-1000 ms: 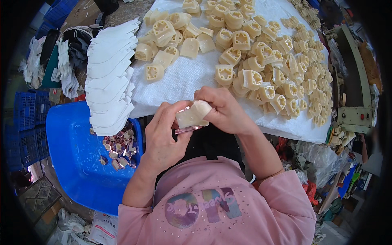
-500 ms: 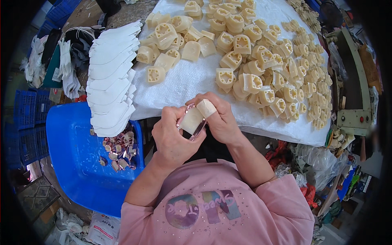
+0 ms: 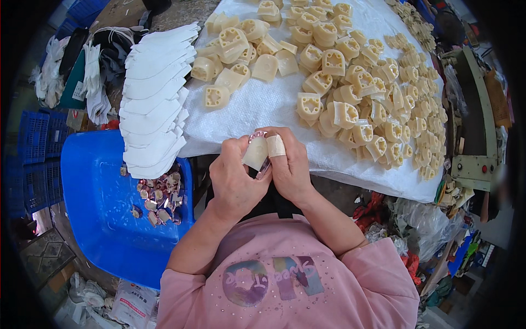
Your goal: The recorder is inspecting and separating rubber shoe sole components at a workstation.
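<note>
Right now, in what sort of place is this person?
Probably a workshop: many similar cream pieces lie heaped, white sheets overlap in a row, and a blue tub holds shiny bits.

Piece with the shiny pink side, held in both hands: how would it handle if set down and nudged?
The piece is probably stiff: it shows no sag between the left hand and right hand. The shiny pink side may be slippery, given its glossy reflections. It seems unlikely to roll, since the cream face looks flat and angular.
</note>
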`<act>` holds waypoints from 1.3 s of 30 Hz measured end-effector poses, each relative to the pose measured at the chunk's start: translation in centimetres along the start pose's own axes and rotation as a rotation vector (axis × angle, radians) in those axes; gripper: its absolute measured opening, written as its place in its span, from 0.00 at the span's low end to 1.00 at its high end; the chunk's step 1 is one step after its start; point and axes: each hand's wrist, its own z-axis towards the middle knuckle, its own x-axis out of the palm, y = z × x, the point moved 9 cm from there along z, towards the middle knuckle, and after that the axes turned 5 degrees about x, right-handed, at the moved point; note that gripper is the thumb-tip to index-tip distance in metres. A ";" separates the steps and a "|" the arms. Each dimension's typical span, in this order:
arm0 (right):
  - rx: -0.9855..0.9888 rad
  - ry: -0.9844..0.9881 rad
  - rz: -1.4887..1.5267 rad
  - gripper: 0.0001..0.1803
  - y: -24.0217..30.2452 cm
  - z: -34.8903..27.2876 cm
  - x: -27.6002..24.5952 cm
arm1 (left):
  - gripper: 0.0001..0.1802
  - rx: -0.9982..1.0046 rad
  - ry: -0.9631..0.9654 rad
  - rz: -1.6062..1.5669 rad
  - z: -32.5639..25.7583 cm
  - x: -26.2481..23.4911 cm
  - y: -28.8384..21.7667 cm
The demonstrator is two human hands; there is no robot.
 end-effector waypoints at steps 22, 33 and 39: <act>-0.199 0.084 0.234 0.19 1.4 0.3 -0.5 | 0.22 -0.509 0.108 -0.992 -1.7 2.1 3.5; 0.307 0.201 0.767 0.12 -2.0 0.6 0.0 | 0.18 -0.299 0.241 -0.731 -1.6 0.6 2.7; 0.390 0.328 0.739 0.17 -2.1 -0.5 2.2 | 0.11 0.150 0.068 -0.393 0.0 -1.9 -0.2</act>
